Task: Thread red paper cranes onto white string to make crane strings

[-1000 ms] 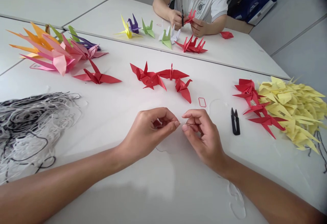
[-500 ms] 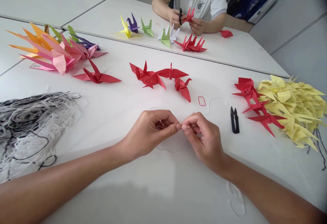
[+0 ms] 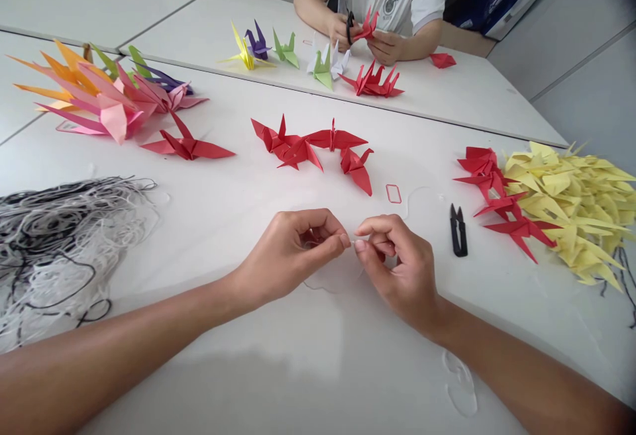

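Note:
Over the table's middle my left hand (image 3: 293,256) pinches a thin pale thread (image 3: 322,289) between thumb and index finger; a short bit pokes out at the fingertips. Facing it, my right hand (image 3: 400,266) is nearly touching these fingertips. Its index finger is raised slightly off the thumb, its other fingers are curled, and the thread seems to run into it from below. Whether a needle is there is too small to tell. Beyond my hands sit several red paper cranes (image 3: 355,167) and a small red-outlined rectangle (image 3: 393,193).
Black thread snips (image 3: 458,230) lie to the right, beside red cranes (image 3: 519,226) and a yellow crane pile (image 3: 571,203). Black and white cords (image 3: 59,256) are heaped left, below pink and orange cranes (image 3: 114,110). Across the table a person (image 3: 382,31) holds scissors and a red crane.
My right index finger has lifted from the thumb, and a small gap has opened between my two hands' fingertips. My left hand keeps its pinch.

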Available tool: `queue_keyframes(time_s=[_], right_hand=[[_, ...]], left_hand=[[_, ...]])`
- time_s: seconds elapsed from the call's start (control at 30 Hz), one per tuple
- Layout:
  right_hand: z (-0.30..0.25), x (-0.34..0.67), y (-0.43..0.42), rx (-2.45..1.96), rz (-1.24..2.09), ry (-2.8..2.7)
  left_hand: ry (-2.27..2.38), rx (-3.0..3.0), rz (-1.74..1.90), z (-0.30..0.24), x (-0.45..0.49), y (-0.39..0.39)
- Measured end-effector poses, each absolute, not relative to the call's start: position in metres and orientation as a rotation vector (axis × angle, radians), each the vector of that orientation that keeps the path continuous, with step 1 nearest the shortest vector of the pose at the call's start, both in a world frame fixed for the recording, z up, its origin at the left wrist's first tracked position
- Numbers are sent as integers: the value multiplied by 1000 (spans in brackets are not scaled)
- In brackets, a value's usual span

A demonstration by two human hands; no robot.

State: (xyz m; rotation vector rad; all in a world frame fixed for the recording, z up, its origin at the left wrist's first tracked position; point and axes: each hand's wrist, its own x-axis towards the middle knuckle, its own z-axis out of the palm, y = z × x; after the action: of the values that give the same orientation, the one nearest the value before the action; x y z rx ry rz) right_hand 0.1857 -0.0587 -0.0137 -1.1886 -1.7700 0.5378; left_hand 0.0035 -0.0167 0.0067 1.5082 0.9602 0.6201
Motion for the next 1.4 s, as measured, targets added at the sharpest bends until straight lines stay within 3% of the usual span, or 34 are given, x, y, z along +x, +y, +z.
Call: queue_keyframes(time_s=[0.3, 1.0, 1.4], right_hand=[[-15, 183, -57, -1130, 463, -1833], [-11, 186, -57, -1138, 629, -1799], [-17, 185, -54, -1062, 686, -1524]], left_hand=[[958, 1532, 623, 8, 5, -16], [964, 1575, 650, 4, 4, -16], [942, 1671, 715, 1, 2, -12]])
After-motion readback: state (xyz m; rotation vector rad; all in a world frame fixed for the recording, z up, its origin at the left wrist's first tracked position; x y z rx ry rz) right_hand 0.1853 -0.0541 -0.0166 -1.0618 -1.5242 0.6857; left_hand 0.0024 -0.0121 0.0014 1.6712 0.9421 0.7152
